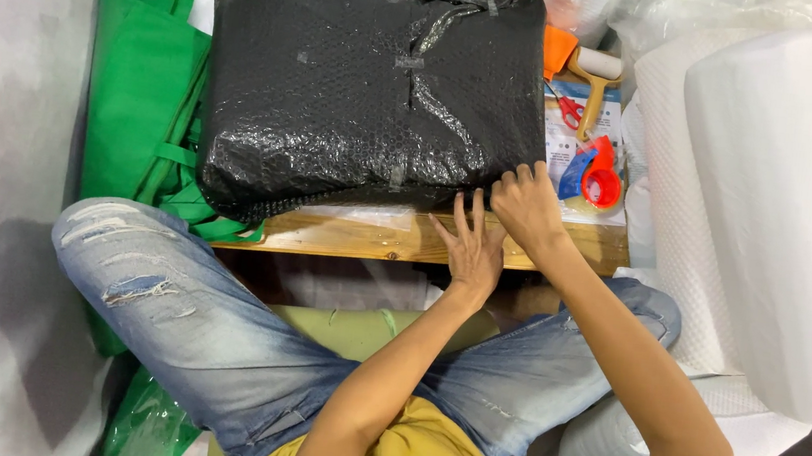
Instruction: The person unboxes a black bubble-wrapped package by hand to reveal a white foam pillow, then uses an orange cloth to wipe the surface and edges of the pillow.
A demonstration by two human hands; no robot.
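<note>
A large parcel wrapped in black bubble wrap lies on a low wooden table. My right hand grips the parcel's near right corner, fingers curled over the wrap. My left hand presses flat with spread fingers against the near edge of the parcel, just left of the right hand. Strips of clear tape run across the top of the wrap.
A red and blue tape dispenser, red-handled scissors and a wooden-handled roller lie on the table's right end. Green fabric hangs at the left. Big white foam rolls stand at the right. My crossed legs in jeans sit below.
</note>
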